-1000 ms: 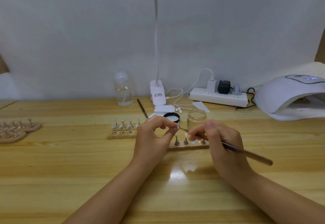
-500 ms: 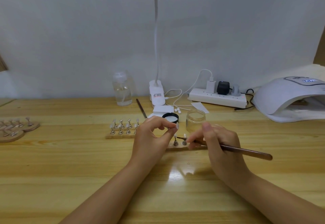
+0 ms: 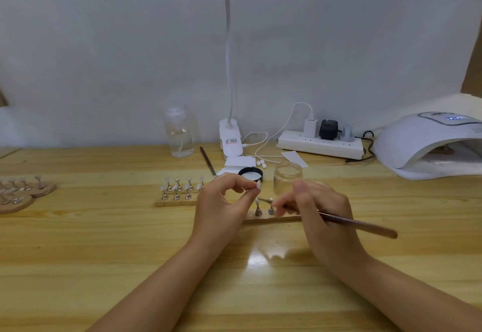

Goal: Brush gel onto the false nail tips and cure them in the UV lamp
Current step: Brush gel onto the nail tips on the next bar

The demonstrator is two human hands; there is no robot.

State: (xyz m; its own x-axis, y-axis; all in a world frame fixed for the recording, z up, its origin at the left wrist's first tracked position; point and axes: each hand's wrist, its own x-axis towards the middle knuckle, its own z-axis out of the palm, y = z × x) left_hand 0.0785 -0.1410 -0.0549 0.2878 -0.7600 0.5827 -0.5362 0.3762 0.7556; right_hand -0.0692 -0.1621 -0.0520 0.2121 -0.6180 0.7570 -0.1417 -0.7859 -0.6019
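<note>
A lit desk lamp [image 3: 230, 133] is clamped at the back of the wooden table [image 3: 104, 253]. A clear bottle [image 3: 179, 133] is set to its left. A power strip [image 3: 319, 145] with three plugs is laid to its right, along the wall [image 3: 104, 57].

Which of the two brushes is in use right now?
The brush that the right hand grips, bristles over the near nail stand. The other brush lies untouched behind, by the lamp base.

The left hand [image 3: 221, 201] hides the middle of the wooden strip [image 3: 273, 219]; the UV lamp [image 3: 427, 143] runs off the right edge
</note>
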